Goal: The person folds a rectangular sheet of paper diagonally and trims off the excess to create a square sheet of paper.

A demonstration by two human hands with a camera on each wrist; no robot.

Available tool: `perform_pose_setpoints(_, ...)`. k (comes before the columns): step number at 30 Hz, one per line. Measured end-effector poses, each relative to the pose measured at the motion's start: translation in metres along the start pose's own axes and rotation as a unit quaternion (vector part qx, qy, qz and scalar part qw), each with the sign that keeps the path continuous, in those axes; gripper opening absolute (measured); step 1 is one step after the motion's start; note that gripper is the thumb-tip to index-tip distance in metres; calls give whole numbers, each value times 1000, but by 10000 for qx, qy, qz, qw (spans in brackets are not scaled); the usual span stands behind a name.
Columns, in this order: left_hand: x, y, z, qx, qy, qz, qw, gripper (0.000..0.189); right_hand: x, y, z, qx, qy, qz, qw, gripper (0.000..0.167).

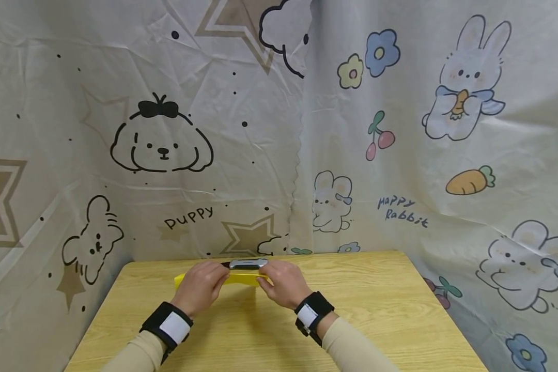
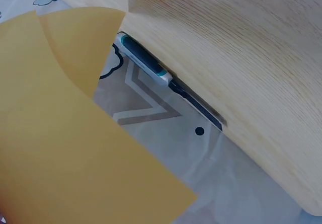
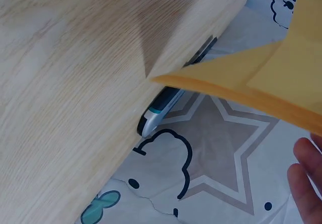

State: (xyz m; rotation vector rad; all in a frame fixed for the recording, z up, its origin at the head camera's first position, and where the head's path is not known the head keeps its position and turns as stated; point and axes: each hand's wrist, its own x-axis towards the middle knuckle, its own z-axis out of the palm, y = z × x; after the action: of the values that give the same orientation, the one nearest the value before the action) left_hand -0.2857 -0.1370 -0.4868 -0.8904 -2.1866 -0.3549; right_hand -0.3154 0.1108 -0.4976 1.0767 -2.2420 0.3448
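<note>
A sheet of yellow paper [image 1: 244, 279] is held between both hands above the table's far side. My left hand [image 1: 198, 287] pinches it at the left, and my right hand [image 1: 285, 284] pinches its right end. In the left wrist view the paper [image 2: 75, 123] bends over itself in two layers; the left fingers are not visible there. The right wrist view shows fingertips [image 3: 306, 171] under the curved paper [image 3: 241, 80]. Along the table's far edge lies a slim tool [image 1: 248, 264] with a silver and dark, teal-trimmed handle and a thin black end [image 2: 198, 105].
The light wooden table [image 1: 367, 315] has a rounded far edge. Behind and around it hangs a pale printed cloth [image 1: 269, 155] with puppies, rabbits, stars and flowers. The paper's shadow falls on the wood.
</note>
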Motion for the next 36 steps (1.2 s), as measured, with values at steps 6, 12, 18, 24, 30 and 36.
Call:
perform_pose_setpoints(6, 3, 6, 2, 203, -161, -51, 9997, 8, 3, -4, -1, 76, -120, -86, 9999, 5)
perform_pose_setpoints(12, 16, 26, 10, 416, -650, 102, 9970, 16, 12, -16, -3, -137, -379, -404, 9984, 8)
perform_pose_setpoints(18, 20, 35, 11, 288, -582, -136, 9978, 18, 13, -19, -4, -60, -409, -325, 9986, 8)
perform_pose_setpoints(24, 21, 36, 11, 401, -741, -8, 9964, 15, 11, -18, -5, -49, -458, -338, 9984, 11)
perform_pose_setpoints(30, 21, 36, 11, 446, -921, 127, 9947, 14, 8, -19, -3, -103, -398, -508, 9979, 12)
perform_pose_setpoints(36, 17, 32, 11, 140, -943, 36, 9954, 19, 5, -18, -4, -37, -291, -576, 9979, 7)
